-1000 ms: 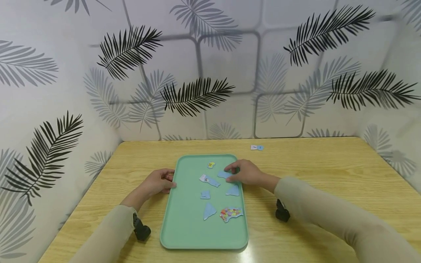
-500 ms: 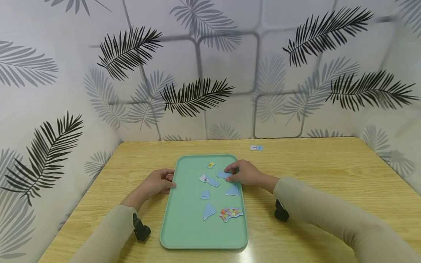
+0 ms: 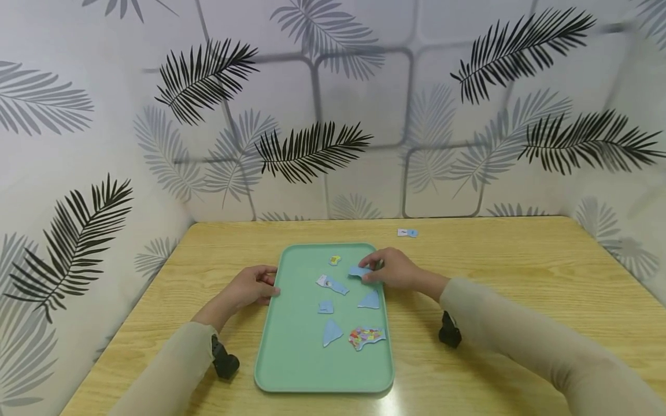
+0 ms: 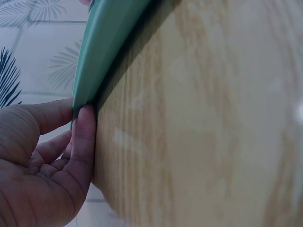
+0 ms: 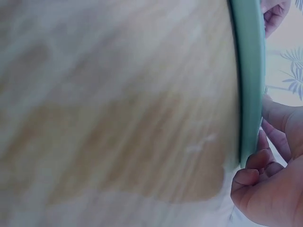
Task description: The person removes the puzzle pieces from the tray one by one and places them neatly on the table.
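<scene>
A green tray [image 3: 291,358] lies on the wooden table, and my left hand [image 3: 248,289] grips its left rim between thumb and fingers. The left wrist view shows that grip on the tray wall [image 4: 102,52] closely. Over the tray's upper right part, my right hand [image 3: 395,269] pinches a flat blue puzzle piece [image 3: 358,271], which is tilted. Near it lie a small yellow piece [image 3: 335,260] and a long blue piece [image 3: 333,285] with a white end. In the right wrist view the tray edge hides the pinched piece from the right hand's fingers [image 5: 265,158].
Lower on the tray are a squarish blue piece [image 3: 325,307], two blue triangular pieces [image 3: 369,300] and a multicoloured piece [image 3: 366,337]. Beyond the tray, a small white-and-blue piece [image 3: 407,233] lies near the table's back edge, before a leaf-patterned wall [image 3: 359,190].
My right hand has risen slightly and shifted a little right, and the blue puzzle piece has come up with it. The left hand stays on the tray rim.
</scene>
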Tool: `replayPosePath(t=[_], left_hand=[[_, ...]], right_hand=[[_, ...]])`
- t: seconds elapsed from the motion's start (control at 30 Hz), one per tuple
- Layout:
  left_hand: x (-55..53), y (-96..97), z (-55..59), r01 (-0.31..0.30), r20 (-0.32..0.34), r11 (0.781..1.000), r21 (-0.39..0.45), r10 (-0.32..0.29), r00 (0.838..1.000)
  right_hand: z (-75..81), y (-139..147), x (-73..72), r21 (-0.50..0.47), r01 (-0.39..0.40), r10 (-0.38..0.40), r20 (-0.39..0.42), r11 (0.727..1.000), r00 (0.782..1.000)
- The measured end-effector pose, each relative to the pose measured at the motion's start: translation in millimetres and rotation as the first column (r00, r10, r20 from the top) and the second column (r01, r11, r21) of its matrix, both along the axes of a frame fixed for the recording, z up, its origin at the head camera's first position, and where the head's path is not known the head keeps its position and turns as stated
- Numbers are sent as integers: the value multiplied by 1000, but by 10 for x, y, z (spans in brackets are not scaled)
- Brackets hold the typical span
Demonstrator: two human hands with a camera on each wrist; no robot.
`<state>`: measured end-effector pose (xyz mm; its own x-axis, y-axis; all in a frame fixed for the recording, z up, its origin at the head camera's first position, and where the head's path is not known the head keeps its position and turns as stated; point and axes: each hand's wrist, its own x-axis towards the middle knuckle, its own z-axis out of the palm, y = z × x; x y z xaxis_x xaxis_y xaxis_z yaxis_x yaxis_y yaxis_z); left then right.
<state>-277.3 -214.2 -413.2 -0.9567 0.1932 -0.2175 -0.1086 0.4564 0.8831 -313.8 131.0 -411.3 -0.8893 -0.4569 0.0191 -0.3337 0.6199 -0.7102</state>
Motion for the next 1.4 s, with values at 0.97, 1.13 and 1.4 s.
replayPosePath(t=[0.97, 1.13, 1.4], left_hand=[[42, 11, 47, 21, -3, 999, 32, -21, 1000], [44, 12, 45, 23, -6, 999, 29, -23, 1000], [23, 16, 20, 10, 5, 999, 33, -11, 1000]], right_hand=[[94, 669, -331, -41, 60, -60, -7, 997, 998], [60, 794, -412, -37, 72, -73, -3, 997, 997], [23, 917, -506, -10, 82, -82, -12, 997, 997]])
